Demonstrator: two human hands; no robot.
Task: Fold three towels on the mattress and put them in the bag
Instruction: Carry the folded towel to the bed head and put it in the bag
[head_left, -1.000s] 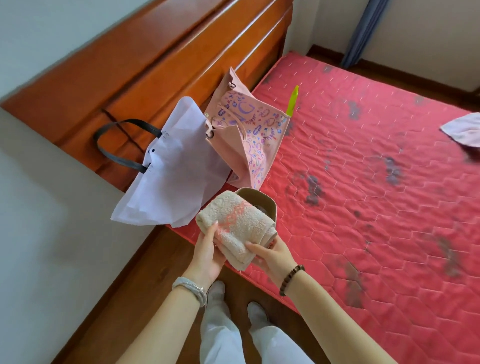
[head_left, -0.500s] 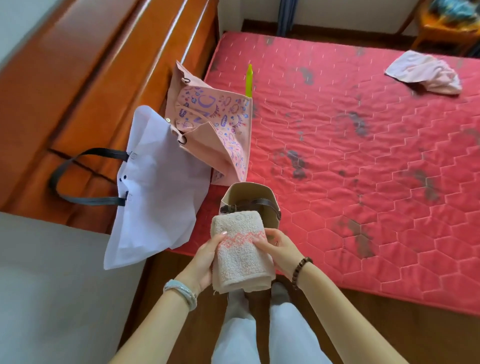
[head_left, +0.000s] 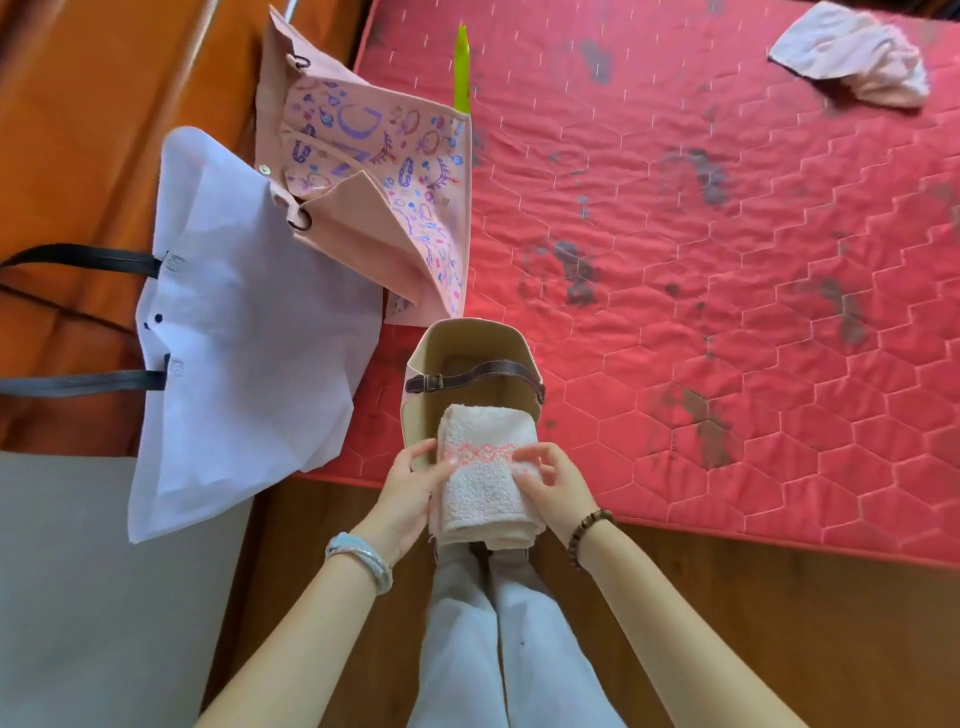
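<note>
A red quilted mattress (head_left: 727, 312), stitched in hexagons and marked with dark stains, fills the right and upper part of the view. A wooden headboard (head_left: 78, 130) runs along the left and a wooden floor (head_left: 727, 623) lies below you.

You stand at the mattress edge with a folded, cream-pink towel (head_left: 485, 467) held between both hands. Your left hand (head_left: 408, 493) grips its left long edge and your right hand (head_left: 556, 483) pinches its right long edge, with the fingers curled over the top. Neither hand is free.

The small beige bag (head_left: 470, 338) stands on the mattress corner straight ahead of your hands, its mouth open upward. The towel's long axis runs from your body toward the bag, and its far end already overlaps the near part of the opening. A brown strap (head_left: 478, 371) crosses the mouth from side to side, just beyond the towel's far end. Both hands are about equally near the bag, and your left fingertips sit close beside its near-left rim.

The towel likely has to tip down in front of the strap, or slide under it, to go in.

A second towel (head_left: 852, 54) lies crumpled and unfolded, well apart, at the far right of the mattress. A patterned pink tote (head_left: 374, 171) and a white bag (head_left: 244, 332) with dark handles lie to the left, beyond the beige bag.
</note>
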